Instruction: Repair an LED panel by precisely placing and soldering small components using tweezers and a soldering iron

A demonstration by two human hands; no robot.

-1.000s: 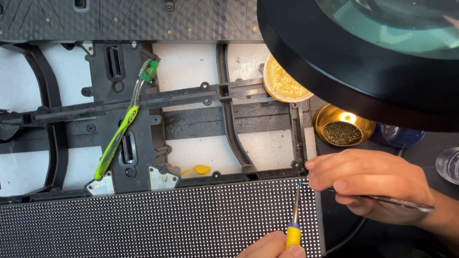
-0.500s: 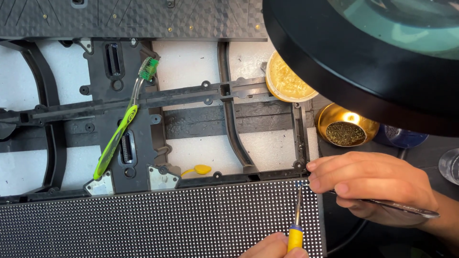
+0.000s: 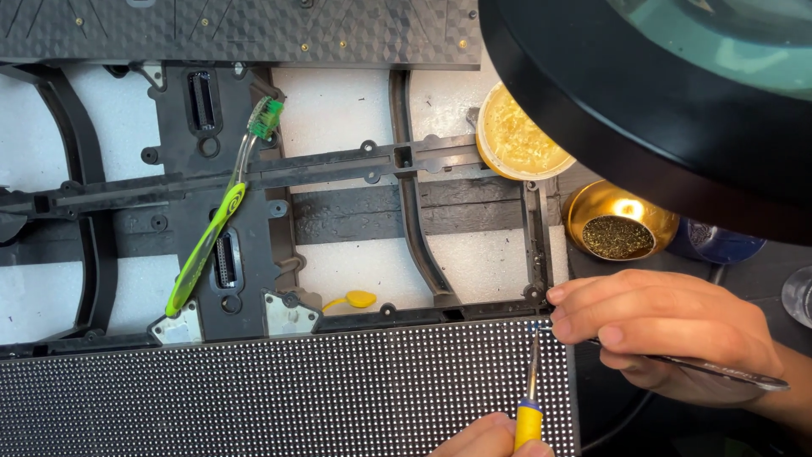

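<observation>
Fingers of the right hand [image 3: 668, 326] curl shut around thin tweezers [image 3: 719, 369], tips touching the far right corner of the dotted LED panel [image 3: 279, 398]. At the near edge, the left hand [image 3: 495, 440] grips a yellow-handled soldering iron [image 3: 529, 398], its tip meeting that corner just left of the right hand.

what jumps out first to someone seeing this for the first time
The big black-rimmed magnifier lamp fills the top right. Below it, the right hand holds tweezers at the top right corner of the dotted panel, where the left hand points a yellow-handled tool. A green toothbrush lies on the black frame, left.
</observation>
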